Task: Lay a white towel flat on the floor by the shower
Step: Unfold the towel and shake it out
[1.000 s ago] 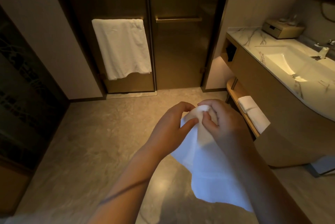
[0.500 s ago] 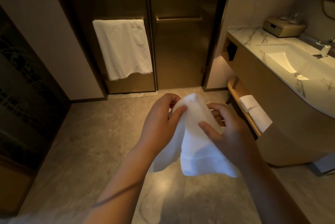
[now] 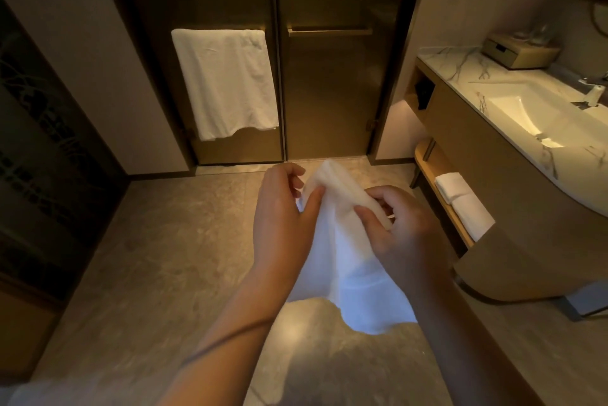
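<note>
A white towel (image 3: pixel 345 261) hangs bunched in the air between my hands, above the stone floor (image 3: pixel 158 257). My left hand (image 3: pixel 283 218) pinches its upper left edge with thumb and fingers. My right hand (image 3: pixel 398 234) grips the upper right edge, fingers curled round the cloth. The towel's lower part drapes down over my right forearm side. The dark glass shower doors (image 3: pixel 322 83) stand straight ahead, beyond the towel's top.
Another white towel (image 3: pixel 227 83) hangs on the left door's bar. At the right stands a vanity with a marble top and sink (image 3: pixel 533 116), a box (image 3: pixel 516 50), and folded towels (image 3: pixel 464 201) on its lower shelf. A dark patterned panel (image 3: pixel 39 142) lines the left.
The view has stepped closer to the shower doors. My hands have worked along the towel's top edge, and more of the cloth now hangs loose below them.
</note>
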`<state>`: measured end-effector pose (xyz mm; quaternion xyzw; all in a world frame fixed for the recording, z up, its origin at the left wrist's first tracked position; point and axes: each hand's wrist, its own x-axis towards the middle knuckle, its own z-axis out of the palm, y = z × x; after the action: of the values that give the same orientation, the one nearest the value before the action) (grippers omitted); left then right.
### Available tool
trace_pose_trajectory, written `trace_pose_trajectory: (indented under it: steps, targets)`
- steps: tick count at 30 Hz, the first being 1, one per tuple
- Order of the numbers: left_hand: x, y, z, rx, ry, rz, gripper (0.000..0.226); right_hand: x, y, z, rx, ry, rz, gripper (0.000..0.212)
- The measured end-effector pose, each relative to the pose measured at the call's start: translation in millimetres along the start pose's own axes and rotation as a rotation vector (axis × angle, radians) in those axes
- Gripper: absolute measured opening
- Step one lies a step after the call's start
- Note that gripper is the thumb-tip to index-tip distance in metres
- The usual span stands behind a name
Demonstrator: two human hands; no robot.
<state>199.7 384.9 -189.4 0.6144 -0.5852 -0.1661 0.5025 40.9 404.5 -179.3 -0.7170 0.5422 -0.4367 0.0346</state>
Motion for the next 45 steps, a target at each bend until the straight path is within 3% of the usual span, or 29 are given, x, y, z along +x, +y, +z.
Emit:
trace_pose_trajectory:
  steps: [5, 10, 15, 24, 31, 38, 45]
  targets:
    - [-23.6, 0.9, 7.9, -0.071, -0.153, -0.074, 0.007, -1.7, -4.1, 9.0, -0.001, -0.013, -0.002, 0.017]
    - [-25.9, 3.1, 9.7, -0.365, -0.288, -0.252, 0.017, 1.2, -3.7, 13.1, 0.043, -0.068, 0.097, 0.022]
    - [-22.5, 2.5, 13.5, -0.474, -0.32, -0.321, 0.024, -0.9, -0.8, 18.7, 0.095, -0.118, 0.144, 0.023]
    - [-18.2, -6.9, 12.7, -0.374, -0.294, -0.292, 0.033, 1.6, 12.5, 28.7, 0.317, -0.298, 0.123, 0.036]
    - [-14.7, -8.9, 11.2, -0.332, -0.263, -0.256, 0.022, 4.7, 12.8, 35.8, 0.249, -0.251, 0.105, 0.041]
    - [-13.1, -11.6, 21.3, -0.244, -0.259, -0.228, 0.018, -3.3, 10.9, 45.7, 0.163, -0.056, 0.279, 0.019]
    - [0.4, -16.1, 12.1, -0.081, -0.239, -0.119, 0.023, 5.8, 23.0, 26.9, 0.085, -0.034, 0.212, 0.024]
